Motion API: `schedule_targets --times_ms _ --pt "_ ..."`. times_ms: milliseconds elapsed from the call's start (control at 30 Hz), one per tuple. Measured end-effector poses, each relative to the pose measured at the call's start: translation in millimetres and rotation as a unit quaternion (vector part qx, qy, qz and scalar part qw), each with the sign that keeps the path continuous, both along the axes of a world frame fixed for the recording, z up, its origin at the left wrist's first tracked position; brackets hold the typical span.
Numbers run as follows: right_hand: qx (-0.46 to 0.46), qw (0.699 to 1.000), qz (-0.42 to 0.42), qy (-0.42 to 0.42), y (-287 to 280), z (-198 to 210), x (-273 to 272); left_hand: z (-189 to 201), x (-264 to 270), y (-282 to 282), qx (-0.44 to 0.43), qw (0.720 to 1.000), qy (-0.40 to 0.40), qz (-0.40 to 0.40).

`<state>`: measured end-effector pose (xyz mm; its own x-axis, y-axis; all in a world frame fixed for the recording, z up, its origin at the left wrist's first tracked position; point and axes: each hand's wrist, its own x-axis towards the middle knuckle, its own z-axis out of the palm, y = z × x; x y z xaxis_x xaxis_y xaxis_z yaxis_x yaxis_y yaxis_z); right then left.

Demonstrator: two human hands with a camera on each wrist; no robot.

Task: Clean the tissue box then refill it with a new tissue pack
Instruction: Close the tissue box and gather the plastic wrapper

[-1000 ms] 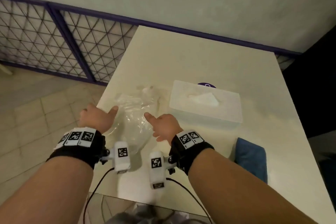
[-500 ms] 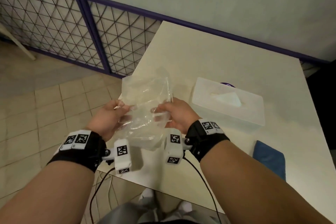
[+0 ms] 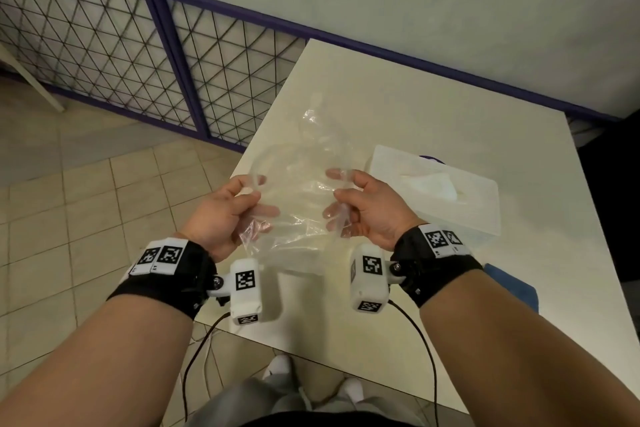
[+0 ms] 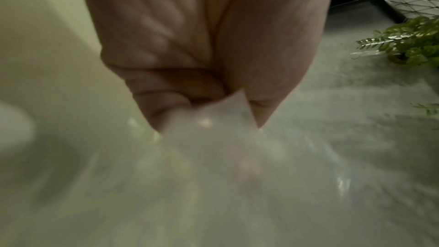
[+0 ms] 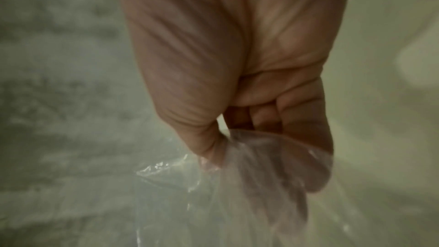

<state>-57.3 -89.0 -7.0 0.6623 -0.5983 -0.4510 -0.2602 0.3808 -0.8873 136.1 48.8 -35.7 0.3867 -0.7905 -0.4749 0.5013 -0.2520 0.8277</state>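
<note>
A clear, crumpled plastic wrapper (image 3: 298, 198) hangs in the air above the table's near left corner. My left hand (image 3: 235, 210) pinches its left edge and my right hand (image 3: 356, 204) pinches its right edge, thumbs on top. In the left wrist view the left hand (image 4: 209, 115) pinches the film (image 4: 213, 157); in the right wrist view the right hand (image 5: 249, 147) grips the film (image 5: 237, 194). The white tissue box (image 3: 440, 191) lies on the table to the right of my hands, with a tissue (image 3: 433, 184) poking from its top slot.
The white table (image 3: 398, 107) stands against a purple-framed mesh fence (image 3: 138, 55). A blue cloth (image 3: 512, 284) lies at the table's near right, partly behind my right arm. A purple object (image 3: 433, 160) peeks from behind the box. Tiled floor lies to the left.
Both hands took the wrapper off the table and raised it. It now hangs stretched between them, held wider apart than half a second ago.
</note>
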Motion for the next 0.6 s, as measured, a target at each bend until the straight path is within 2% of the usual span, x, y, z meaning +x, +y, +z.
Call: schedule_targets --times_ms 100,233,333,400,500,600 --pt "0.006 0.999 -0.034 -0.013 -0.6 1.8 -6.3 1.2 -7.9 -2.6 -0.027 0.997 0.061 0.025" --pt "0.080 0.988 -0.112 -0.067 0.4 -2.0 -11.2 9.5 -21.2 -7.5 -0.048 0.990 0.130 0.017" --pt "0.190 0.968 -0.122 -0.109 0.2 2.8 -18.6 3.0 -22.1 -12.0 -0.040 0.992 0.118 0.033" --pt "0.232 0.963 -0.105 -0.087 -1.7 8.9 -24.0 -0.1 -22.4 -12.8 -0.033 0.994 0.098 0.026" --pt "0.207 0.976 -0.067 0.001 -3.8 11.7 -29.8 -2.1 -22.7 -12.7 -0.038 0.996 0.081 0.010" --pt "0.149 0.988 -0.037 0.022 -0.9 17.4 -30.4 -5.1 -23.1 -12.6 -0.049 0.995 0.086 0.017"
